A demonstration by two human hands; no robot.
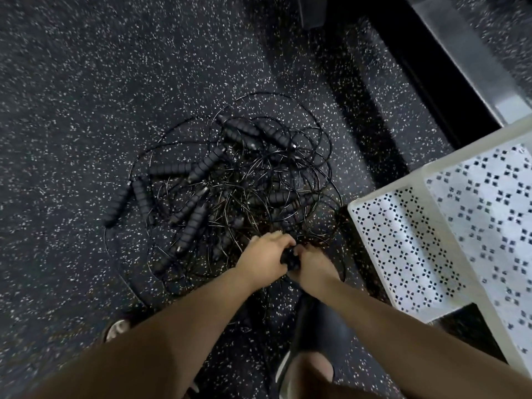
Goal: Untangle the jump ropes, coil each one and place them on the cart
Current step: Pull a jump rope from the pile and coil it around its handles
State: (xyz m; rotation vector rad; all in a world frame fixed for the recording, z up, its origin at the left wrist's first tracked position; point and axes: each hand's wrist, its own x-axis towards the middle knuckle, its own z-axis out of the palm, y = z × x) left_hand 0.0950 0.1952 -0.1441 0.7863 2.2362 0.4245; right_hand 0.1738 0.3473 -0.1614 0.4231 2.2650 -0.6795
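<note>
Subject: jump ropes (236, 182). They lay in one black tangle on the speckled floor (86, 110), thin cords looped over and through each other, ribbed handles scattered through the heap. None was coiled; none was on the cart (385, 188).

Both hands were at the near edge of the pile. The left hand (264, 254) and right hand (311, 263) met with fingers curled round a dark handle (288, 259) held between them; how each finger lay was hidden.

Judged step: start of untangling, isolating a first rope by its handle. The next move probably calls for following that cord out through the loops without cinching knots, then finding its partner handle.

Surroundings: the white perforated cart stood just right of the pile, its corner close to the outer loops. Possible obstructions: cords lay near the person's black shoe (319, 332), and a dark machine base (426, 82) ran beyond.
</note>
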